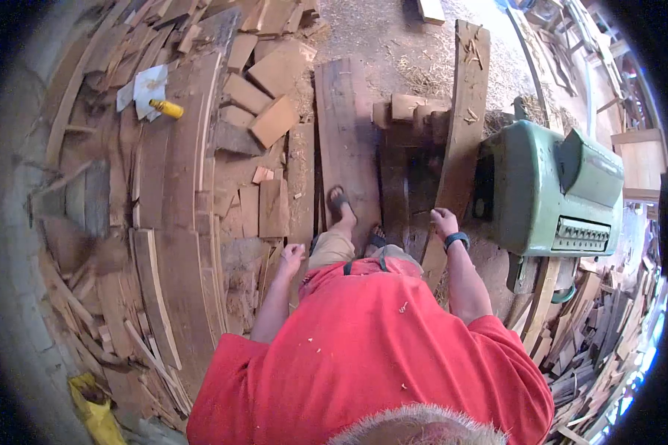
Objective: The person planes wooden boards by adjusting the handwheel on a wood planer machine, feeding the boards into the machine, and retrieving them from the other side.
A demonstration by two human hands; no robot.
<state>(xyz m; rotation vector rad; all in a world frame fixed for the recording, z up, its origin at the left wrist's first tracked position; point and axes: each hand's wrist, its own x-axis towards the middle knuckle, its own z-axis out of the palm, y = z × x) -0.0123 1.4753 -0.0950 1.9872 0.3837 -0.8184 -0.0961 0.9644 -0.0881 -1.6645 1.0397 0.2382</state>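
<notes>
My left hand [293, 256] hangs in the air beside my left thigh, its fingers loosely curled with nothing visible in them. To the right of my legs, my right hand [444, 221] is closed over a long plank [464, 111], with a dark band on its wrist. Whatever its fingers may hold is too small to make out. Curled shavings lie on the plank's far part. My sandalled feet rest near a wide reddish-brown board [341, 111] in front of me.
A green machine [557, 193] stands close on the right. Short wood blocks [274, 121] are piled ahead to the left, near long boards [182, 163] bearing a yellow bottle [166, 108] and white paper [148, 89]. Wood offcuts [586, 334] fill the lower right, and shavings cover the far floor.
</notes>
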